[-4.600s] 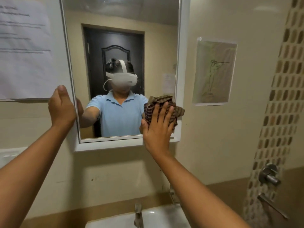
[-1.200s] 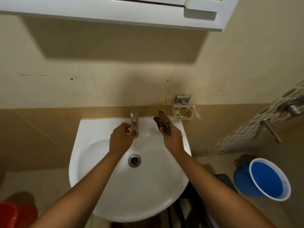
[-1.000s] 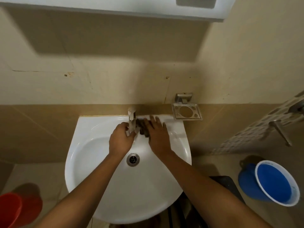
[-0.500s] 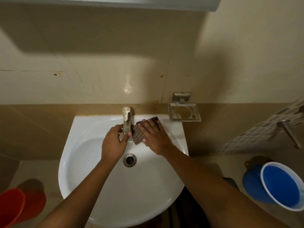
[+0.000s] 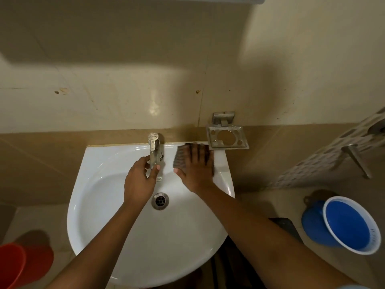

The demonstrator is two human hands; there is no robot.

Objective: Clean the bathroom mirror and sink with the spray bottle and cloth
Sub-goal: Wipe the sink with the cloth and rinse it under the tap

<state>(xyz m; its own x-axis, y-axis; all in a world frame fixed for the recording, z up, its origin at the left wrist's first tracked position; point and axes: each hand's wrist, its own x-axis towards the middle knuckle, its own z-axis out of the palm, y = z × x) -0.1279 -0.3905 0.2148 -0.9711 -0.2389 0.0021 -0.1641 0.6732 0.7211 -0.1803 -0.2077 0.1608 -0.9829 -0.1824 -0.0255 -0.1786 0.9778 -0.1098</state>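
Nearest, at the bottom of the frame, two bare forearms reach up over the white sink (image 5: pixel 116 236), whose drain (image 5: pixel 160 201) sits at centre. The left hand (image 5: pixel 139 180) curls its fingers and thumb round the spout of the metal tap (image 5: pixel 154 152). Just right of it, the right hand (image 5: pixel 195 168) lies flat with straight, slightly spread fingers, pressing the checked cloth (image 5: pixel 179 158) onto the back right ledge of the sink, close under the empty metal soap holder (image 5: pixel 227 138). Farther off, a blue bucket (image 5: pixel 352 224) stands lower right and a red bucket (image 5: pixel 18 265) lower left.

The sink stage looks under way, the ledge being wiped; the bowl and tap probably remain. The mirror and spray bottle are out of view, so their state cannot be judged. No readable brand or writing appears.
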